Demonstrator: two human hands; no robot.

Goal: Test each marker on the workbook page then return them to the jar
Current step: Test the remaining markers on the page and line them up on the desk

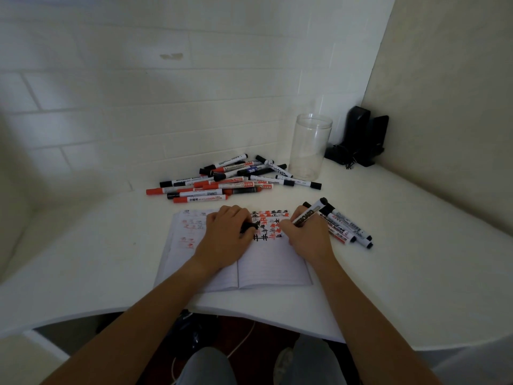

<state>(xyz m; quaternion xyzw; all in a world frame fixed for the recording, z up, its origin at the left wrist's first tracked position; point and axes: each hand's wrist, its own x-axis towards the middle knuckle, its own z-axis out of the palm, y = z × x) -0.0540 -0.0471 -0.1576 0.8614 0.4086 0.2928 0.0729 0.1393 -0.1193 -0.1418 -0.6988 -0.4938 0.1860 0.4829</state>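
Workbook (266,266) lies open on the white tabletop (402,259), its right page carrying rows of black and red test marks near the top, its left page faint red print. The right hand (306,236) has its grip closed around a whiteboard marker (309,213) with a white barrel and black end, the barrel slanting up and away to the right, the tip down on the right page beside the marks. The left hand (227,234) rests knuckles-up over the spine of the workbook, fingers curled, its grip closed on a black marker cap (248,226) that pokes out toward the marked rows. Just right of the right hand, a small group of markers (349,227) lies side by side on the tabletop, partly off the workbook's edge. Beyond the workbook, a loose pile of markers (227,180) with red, black and blue caps sprawls across the tabletop. The clear jar (310,147) stands upright at the right end of that pile, near the tiled wall; nothing can be made out inside it. Behind the jar, in the corner, sits a black device (361,137) with a cable. Below the tabletop edge, the person's knees show.
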